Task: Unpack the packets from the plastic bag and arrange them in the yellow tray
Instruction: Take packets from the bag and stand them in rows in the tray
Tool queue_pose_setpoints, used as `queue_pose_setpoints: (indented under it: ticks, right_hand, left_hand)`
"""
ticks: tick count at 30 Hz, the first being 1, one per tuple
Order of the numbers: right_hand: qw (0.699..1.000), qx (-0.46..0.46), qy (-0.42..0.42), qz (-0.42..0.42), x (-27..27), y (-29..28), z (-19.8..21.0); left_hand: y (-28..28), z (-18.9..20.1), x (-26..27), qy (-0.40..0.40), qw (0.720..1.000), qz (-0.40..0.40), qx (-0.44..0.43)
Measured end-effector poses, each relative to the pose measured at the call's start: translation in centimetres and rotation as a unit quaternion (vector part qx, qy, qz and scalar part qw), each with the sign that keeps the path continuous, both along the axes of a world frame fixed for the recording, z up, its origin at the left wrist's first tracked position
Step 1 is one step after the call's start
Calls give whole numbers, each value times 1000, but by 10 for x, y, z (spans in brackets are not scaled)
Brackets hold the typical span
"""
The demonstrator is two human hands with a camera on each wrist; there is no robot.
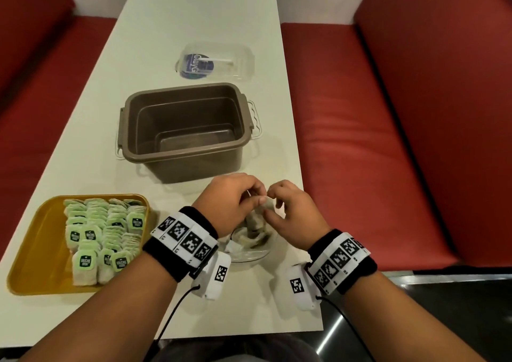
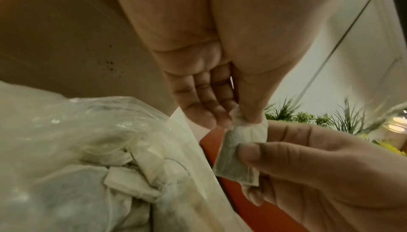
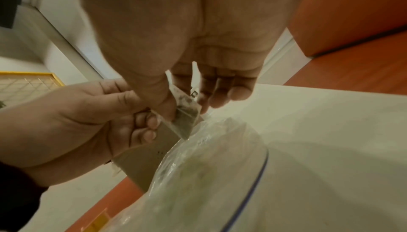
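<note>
Papery and off-white, with dark leaf showing through its thin skin, the small square tea packet (image 2: 237,155) hangs above the mouth of the clear plastic bag (image 1: 250,246), which sits near the long white table's (image 1: 194,29) right edge, toward the near end. Both hands share it: the left hand (image 1: 231,203) pinches its gathered top between thumb and fingertips, while the right hand (image 1: 292,213) nips the lower body between thumb and forefinger. Held at two points like this, the packet looks as though it is being straightened or freed from a tangled string before being laid down, though that is only my reading.

More pale packets (image 2: 132,180) lie crumpled in the bag with thin strings looped among them, so unpacking is unfinished.

At the table's left edge the shallow yellow plastic tray (image 1: 33,250) already carries overlapping rows of packets with green paper tags (image 1: 83,262) turned up, probably so the labels face one way. Each tag bears a dark badge with white lettering too small to read.

Behind the hands stands an empty brown plastic tub (image 1: 182,128) with pale clip handles. Farther along the table lies a clear lidded box (image 1: 216,62) holding a round blue label, its white letters not legible. Red padded benches (image 1: 388,140) flank both long sides
</note>
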State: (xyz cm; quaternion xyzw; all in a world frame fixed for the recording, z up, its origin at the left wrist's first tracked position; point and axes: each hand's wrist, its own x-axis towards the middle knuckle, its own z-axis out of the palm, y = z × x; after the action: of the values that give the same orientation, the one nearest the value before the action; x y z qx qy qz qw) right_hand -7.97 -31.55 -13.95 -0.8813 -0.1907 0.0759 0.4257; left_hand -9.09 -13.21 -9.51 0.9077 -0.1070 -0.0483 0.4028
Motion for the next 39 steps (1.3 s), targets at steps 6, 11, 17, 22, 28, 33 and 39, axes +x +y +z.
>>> queue_pose_setpoints:
  ticks: [6, 11, 17, 22, 28, 33, 39]
  right_hand:
    - [996, -10, 67, -52, 2, 1, -6]
    - [993, -3, 83, -82, 5, 4, -10]
    - [991, -28, 96, -89, 7, 10, -9]
    - [989, -27, 112, -94, 8, 15, -2]
    - [990, -21, 122, -65, 2, 28, 11]
    - [990, -39, 128, -43, -7, 44, 21]
    - [995, -42, 83, -23, -20, 73, 43]
  left_hand:
    - [9, -28, 14, 84, 991, 55, 93]
    - [-1, -40, 17, 129, 971, 16, 201]
    - [-7, -36, 20, 143, 966, 1, 215]
    - [5, -18, 20, 113, 978, -3, 178]
    - [26, 2, 14, 78, 973, -14, 216]
    - [44, 11, 9, 82, 965, -10, 249]
    - [74, 35, -4, 62, 984, 12, 164]
